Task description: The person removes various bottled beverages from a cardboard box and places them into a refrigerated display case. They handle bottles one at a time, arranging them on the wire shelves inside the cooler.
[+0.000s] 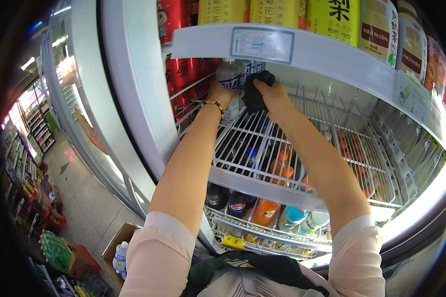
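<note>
Inside an open glass-door drinks cooler, my left hand (221, 92) is at a clear plastic bottle (228, 72) with a blue and white label, on the left of a white wire shelf (245, 148). Its fingers are mostly hidden, so its grip on the bottle cannot be made out. My right hand (273, 96) grips a bunched black cloth (255, 92) just right of that bottle. More bottles with blue and white labels (254, 68) stand behind.
Red cans (182, 81) line the left side. Overhead, a shelf edge (200, 41) carries yellow cartons and bottles. Soda bottles (266, 212) stand below the wire shelf. The cooler door (133, 74) is at left. On the floor, a cardboard box (113, 245) holds bottles.
</note>
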### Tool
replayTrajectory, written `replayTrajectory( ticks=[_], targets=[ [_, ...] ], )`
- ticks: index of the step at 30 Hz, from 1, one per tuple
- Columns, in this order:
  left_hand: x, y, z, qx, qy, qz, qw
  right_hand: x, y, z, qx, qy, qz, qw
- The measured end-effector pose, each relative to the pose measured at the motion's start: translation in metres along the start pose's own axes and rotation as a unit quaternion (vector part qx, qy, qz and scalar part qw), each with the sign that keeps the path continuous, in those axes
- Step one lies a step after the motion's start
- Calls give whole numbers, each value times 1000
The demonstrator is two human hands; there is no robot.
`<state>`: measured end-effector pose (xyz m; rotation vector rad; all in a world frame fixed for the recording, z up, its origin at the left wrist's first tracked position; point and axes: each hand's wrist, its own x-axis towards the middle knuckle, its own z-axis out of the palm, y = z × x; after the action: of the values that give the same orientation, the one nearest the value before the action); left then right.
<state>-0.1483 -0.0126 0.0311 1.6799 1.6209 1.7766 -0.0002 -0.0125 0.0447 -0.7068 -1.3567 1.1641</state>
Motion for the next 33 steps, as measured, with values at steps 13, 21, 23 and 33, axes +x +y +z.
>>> replayTrajectory(
  ticks=[13, 21, 23, 33],
  targets=[
    [-29, 50, 3, 154, 51, 97, 982, -4, 5, 12, -97, 30, -187, 977],
    [-78, 100, -50, 309, -27, 176, 934, -62, -60, 18, 105, -52, -29, 993],
    [-88, 117, -64, 318, -111, 153, 929, -77, -69, 23, 142, -42, -15, 989],
    [-242, 72, -142, -298, -271, -102, 909, -216, -46, 29, -23, -278, -116, 953]
  ],
)
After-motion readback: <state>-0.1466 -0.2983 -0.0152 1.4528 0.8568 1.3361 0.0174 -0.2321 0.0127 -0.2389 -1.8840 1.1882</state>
